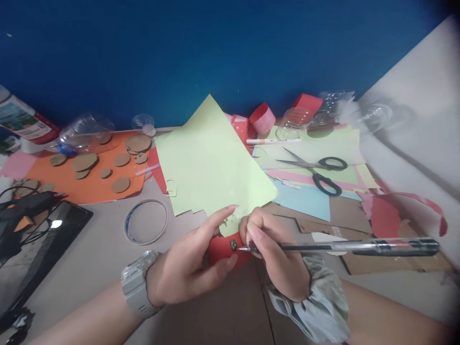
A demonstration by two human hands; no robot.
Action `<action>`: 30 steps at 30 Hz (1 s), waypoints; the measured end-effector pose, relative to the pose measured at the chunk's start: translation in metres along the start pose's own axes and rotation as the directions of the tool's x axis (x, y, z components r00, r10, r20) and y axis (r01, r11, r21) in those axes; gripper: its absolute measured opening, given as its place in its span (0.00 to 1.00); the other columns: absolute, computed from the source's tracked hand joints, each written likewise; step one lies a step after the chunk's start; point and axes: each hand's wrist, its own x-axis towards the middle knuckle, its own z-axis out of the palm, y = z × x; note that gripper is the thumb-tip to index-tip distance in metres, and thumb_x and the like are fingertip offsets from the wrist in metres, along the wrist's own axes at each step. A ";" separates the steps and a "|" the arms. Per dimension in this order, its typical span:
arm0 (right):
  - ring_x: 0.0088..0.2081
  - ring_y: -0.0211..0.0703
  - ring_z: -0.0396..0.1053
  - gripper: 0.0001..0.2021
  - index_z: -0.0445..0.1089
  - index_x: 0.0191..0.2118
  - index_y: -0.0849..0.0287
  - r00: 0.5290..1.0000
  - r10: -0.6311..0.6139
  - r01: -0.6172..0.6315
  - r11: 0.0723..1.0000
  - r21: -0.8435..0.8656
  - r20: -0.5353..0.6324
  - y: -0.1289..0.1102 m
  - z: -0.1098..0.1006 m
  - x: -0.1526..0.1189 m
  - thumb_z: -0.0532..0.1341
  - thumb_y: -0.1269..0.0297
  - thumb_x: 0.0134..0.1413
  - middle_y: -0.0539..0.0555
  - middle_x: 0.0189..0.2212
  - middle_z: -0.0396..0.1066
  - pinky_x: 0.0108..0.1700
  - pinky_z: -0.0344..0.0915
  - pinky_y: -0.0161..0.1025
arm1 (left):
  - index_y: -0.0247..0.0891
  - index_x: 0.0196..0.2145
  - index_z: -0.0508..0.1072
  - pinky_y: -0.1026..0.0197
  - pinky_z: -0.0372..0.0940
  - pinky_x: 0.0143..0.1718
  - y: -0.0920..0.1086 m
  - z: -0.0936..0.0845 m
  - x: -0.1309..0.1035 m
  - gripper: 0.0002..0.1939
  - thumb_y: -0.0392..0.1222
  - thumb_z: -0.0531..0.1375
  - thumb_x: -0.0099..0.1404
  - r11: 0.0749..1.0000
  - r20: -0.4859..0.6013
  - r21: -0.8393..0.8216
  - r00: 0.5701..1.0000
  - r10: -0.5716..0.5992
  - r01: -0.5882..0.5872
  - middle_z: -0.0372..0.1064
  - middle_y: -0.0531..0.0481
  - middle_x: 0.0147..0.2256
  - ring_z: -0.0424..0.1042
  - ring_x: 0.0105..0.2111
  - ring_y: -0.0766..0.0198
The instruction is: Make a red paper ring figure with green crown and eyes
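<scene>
My right hand (275,251) pinches a clear ballpoint pen (341,246) with a dark cap end, held nearly level. The pen's tip meets a small dark round piece (234,245) on a red curved paper piece (224,251). Thumb and index finger of my left hand (194,261) curve around the red piece from the left, gripping it; its far side is hidden. A large light green paper sheet (212,163) with a cut, stepped lower edge reaches down to the fingers. Whether the sheet is attached to the red piece I cannot tell.
Black-handled scissors (316,167) and a white marker (273,141) lie on paper sheets at right. Cardboard discs (85,162) rest on orange paper (108,191) at left, beside a tape ring (146,222), a phone (53,254) and a glue gun (25,211). A blue wall (230,52) stands behind.
</scene>
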 end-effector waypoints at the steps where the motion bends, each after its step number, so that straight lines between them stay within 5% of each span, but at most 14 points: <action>1: 0.24 0.35 0.50 0.16 0.57 0.29 0.56 1.000 -0.004 0.004 1.000 -0.005 0.003 0.000 0.000 0.000 0.50 0.59 0.70 0.45 0.24 0.55 0.27 0.50 0.36 | 0.46 0.68 0.41 0.66 0.61 0.33 0.001 0.000 0.000 0.38 0.30 0.56 0.68 1.000 0.004 -0.009 1.000 -0.001 0.001 0.66 0.55 0.33 0.64 0.30 0.67; 30: 0.22 0.34 0.49 0.14 0.57 0.29 0.56 0.996 0.081 -0.080 0.996 0.028 -0.032 -0.001 0.000 0.001 0.50 0.61 0.69 0.45 0.24 0.56 0.23 0.47 0.34 | 0.49 0.68 0.40 0.67 0.62 0.35 0.002 0.000 0.000 0.38 0.32 0.56 0.69 1.000 0.005 0.007 1.000 -0.022 0.022 0.65 0.56 0.33 0.65 0.30 0.68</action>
